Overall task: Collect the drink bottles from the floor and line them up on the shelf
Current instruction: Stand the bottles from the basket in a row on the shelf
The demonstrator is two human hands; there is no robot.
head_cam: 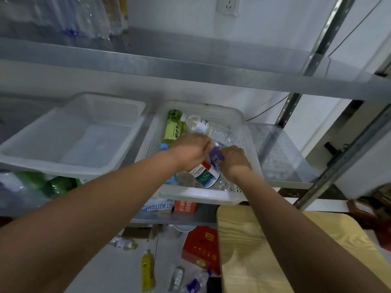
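Both hands reach into a white mesh basket [249, 142] on the middle shelf. My left hand [191, 152] grips a clear bottle with a red, white and green label [206, 175] lying in the basket. My right hand [233, 160] holds a clear bottle with a purple label [216, 154] right beside it. A green-labelled bottle [172, 129] and a clear white-labelled bottle [203, 124] lie further back in the basket. On the floor below lie a yellow bottle [147, 271], a purple-labelled bottle [196, 282] and two clear bottles [124, 243].
An empty white basket [69, 132] sits to the left on the same shelf. Upright bottles [88, 15] stand on the upper shelf [190, 66]. Green bottles [57, 186] lie on the lower shelf at left. A red box [201, 248] lies on the floor beside a wooden tabletop [275, 240].
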